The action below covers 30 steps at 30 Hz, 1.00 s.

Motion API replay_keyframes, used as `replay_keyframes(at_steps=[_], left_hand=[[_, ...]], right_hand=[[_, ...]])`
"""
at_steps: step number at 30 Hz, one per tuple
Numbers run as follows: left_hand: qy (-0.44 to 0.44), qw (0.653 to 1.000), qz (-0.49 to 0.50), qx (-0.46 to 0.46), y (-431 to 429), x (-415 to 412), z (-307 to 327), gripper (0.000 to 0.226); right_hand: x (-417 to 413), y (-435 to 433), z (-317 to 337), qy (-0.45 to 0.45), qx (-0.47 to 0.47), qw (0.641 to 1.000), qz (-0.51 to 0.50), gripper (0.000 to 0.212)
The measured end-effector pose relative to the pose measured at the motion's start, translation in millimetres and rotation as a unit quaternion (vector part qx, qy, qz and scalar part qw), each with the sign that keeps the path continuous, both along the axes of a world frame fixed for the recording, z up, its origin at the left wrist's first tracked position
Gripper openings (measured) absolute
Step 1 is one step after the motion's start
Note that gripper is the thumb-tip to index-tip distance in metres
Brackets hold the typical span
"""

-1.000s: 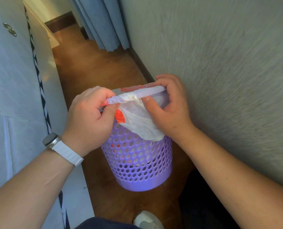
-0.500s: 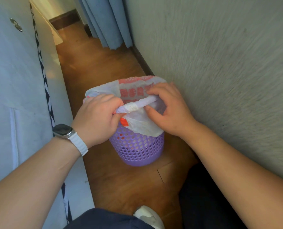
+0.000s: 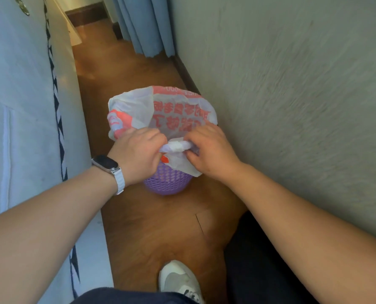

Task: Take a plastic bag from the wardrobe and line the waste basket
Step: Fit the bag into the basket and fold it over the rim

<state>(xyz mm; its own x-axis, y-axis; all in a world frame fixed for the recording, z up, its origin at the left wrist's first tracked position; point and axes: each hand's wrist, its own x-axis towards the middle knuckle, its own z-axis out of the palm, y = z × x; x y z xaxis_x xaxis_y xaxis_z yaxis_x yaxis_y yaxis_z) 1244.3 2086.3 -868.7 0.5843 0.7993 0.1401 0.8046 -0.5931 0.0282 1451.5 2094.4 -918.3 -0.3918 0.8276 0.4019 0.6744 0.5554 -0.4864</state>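
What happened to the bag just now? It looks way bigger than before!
The plastic bag has opened up. Its far side, mostly hidden behind the hands a second ago, now puffs out wide above the waste basket. Nothing was let go: the left hand and right hand still grip the rolled near edge, and the basket still stands on the floor beside the wall.

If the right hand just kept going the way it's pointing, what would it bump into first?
The right hand grips the rolled edge of the plastic bag, so the bag comes first. Just beyond it, probably the left hand, though depth is unclear.
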Motion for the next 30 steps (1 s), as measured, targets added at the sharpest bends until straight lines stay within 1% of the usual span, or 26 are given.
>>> replay_keyframes(at_steps=[4,6,8,9,12,15,20,22,26,30], left_hand=[[0.007,1.0,-0.009,-0.024,-12.6,1.3,-8.5,0.006],[0.027,0.999,-0.02,-0.025,-15.5,-0.9,-8.4,0.014],[0.03,0.999,-0.015,-0.031,-19.1,-2.9,-9.2,0.023],[0.029,0.999,-0.01,-0.041,-21.2,-4.3,-11.2,0.024],[0.021,0.996,0.008,-0.088,-29.5,-7.8,-18.2,0.018],[0.01,0.992,0.022,-0.122,-35.1,-11.4,-23.1,0.023],[0.0,0.988,0.056,-0.145,-45.2,-12.2,-19.0,0.024],[-0.014,0.986,0.072,-0.152,-47.5,-12.6,-12.3,0.024],[-0.042,0.981,0.125,-0.143,-49.0,-15.7,7.2,0.028],[-0.058,0.975,0.174,-0.124,-60.4,-17.1,54.1,0.031]], right_hand=[[0.1,-8.2,-8.1,-0.042,0.013,0.999,0.014,0.006],[-0.6,-12.5,-11.6,-0.07,0.02,0.997,0.013,0.004],[-0.9,-17.0,-13.4,-0.093,0.012,0.995,0.017,0.007],[-0.9,-17.6,-15.2,-0.099,0.007,0.995,0.021,0.008],[-2.8,-16.7,-18.5,-0.121,-0.003,0.992,0.029,0.01],[-5.0,-18.5,-20.4,-0.139,-0.02,0.989,0.051,0.009],[-10.2,-27.4,-14.9,-0.163,-0.056,0.983,0.062,0.012],[-12.9,-33.1,-12.0,-0.169,-0.069,0.982,0.056,0.017],[-20.1,-50.5,7.5,-0.154,-0.114,0.981,0.031,0.035],[-22.1,-63.5,64.1,-0.132,-0.158,0.979,0.005,0.037]])
